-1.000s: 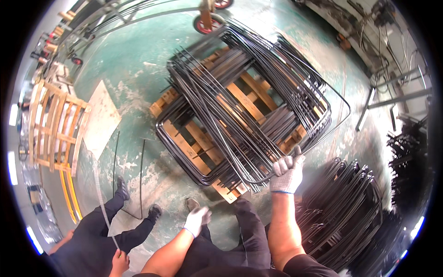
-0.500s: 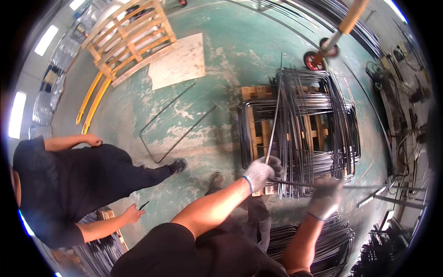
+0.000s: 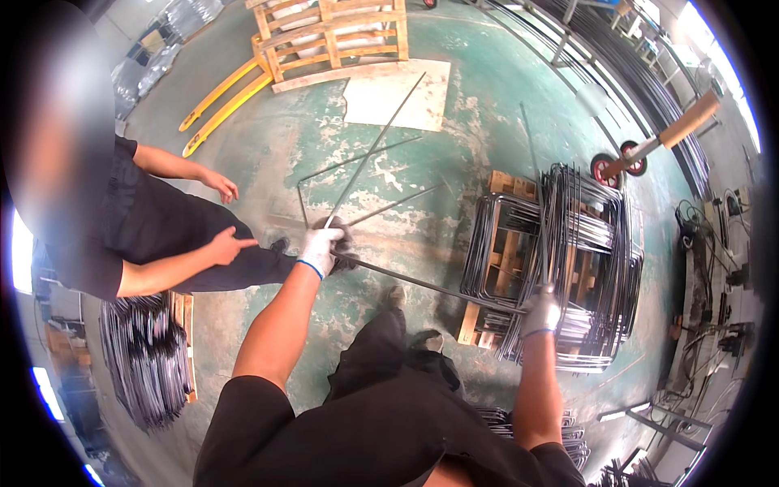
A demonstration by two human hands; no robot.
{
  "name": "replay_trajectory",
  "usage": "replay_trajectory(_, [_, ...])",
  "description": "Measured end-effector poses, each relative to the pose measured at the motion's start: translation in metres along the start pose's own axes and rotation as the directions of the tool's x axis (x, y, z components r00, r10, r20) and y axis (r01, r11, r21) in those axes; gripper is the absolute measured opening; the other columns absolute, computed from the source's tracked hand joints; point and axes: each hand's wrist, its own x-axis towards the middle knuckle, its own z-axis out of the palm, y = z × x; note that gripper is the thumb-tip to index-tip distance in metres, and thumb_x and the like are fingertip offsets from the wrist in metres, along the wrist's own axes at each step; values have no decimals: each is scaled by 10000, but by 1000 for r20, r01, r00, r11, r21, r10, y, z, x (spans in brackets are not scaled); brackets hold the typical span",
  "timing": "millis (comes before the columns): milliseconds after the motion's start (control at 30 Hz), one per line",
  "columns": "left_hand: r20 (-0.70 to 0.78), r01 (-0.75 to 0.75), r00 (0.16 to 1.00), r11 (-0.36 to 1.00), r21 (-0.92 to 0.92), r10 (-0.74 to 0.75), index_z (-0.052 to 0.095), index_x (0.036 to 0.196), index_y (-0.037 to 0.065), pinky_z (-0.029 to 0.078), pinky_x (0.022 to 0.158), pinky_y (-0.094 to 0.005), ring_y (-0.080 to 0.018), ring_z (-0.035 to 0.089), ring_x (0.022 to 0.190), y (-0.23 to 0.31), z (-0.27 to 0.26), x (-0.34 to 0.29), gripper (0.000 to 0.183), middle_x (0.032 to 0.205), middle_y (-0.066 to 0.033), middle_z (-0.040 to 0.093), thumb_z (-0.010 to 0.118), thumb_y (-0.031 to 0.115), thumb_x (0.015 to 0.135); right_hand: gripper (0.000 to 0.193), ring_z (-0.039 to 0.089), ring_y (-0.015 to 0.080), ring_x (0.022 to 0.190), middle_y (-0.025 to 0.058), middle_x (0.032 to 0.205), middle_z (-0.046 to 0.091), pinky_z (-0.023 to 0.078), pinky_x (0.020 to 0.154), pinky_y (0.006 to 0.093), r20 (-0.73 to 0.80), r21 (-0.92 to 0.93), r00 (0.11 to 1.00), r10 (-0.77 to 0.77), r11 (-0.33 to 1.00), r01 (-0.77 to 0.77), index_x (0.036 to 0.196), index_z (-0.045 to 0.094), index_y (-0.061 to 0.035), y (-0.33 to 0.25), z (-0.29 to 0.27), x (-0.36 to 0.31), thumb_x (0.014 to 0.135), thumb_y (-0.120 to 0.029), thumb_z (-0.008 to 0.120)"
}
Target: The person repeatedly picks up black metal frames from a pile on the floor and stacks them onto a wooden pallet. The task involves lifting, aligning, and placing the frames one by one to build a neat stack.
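Observation:
Both my hands wear pale work gloves and grip a dark U-shaped metal rod frame (image 3: 422, 282) at its two bends. My left hand (image 3: 323, 243) is closed round the left bend, out over the floor. My right hand (image 3: 541, 312) is closed at the right bend, above a stack of similar bent rod frames (image 3: 495, 243) on a wooden pallet (image 3: 469, 323). One leg of the held frame slants away from each hand, up and forward. Another U-shaped rod frame (image 3: 357, 160) lies on the green floor beyond my left hand, partly crossed by the held one.
At the left stands a co-worker, one hand (image 3: 223, 245) with a finger extended. Bundled rods (image 3: 146, 357) sit behind them. Farther off are yellow forks (image 3: 227, 109), an upright wooden pallet (image 3: 337, 40) and a plywood sheet (image 3: 398, 101). A wheeled handle (image 3: 661, 138) stands beyond the stack.
My hands have spread apart, and the left has swung left, away from the stack, bringing the held frame out over the floor. My view has turned. The co-worker's arms have shifted.

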Motion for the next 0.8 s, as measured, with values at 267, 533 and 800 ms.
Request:
replay_trajectory(267, [-13,-18,1000,914,-406,14,652,1084,81,626,784,-466,-302,724,892,-10,-29,19,285,1014,-132,737,600,-139,910,385,488,152,525,1,624,495,411,498,360,102,-298,995,-14,954,44,853,584,-118,174,176,-70,1133,-382,568])
replay_trajectory(533, [-220,-38,975,941,-337,-40,654,1138,77,590,643,-426,-307,736,764,32,-155,162,388,978,-131,738,631,-175,844,229,590,178,574,38,735,570,579,496,389,245,-252,965,92,967,-29,995,599,-66,288,339,-131,1116,-259,621])
replay_trajectory(800, [-285,-70,958,986,-151,25,570,1287,72,644,706,-473,-341,741,851,63,-232,241,406,1098,-148,706,588,-132,935,272,647,187,655,90,759,690,547,639,371,232,-616,972,41,779,114,943,658,3,388,419,-149,1064,-240,684])
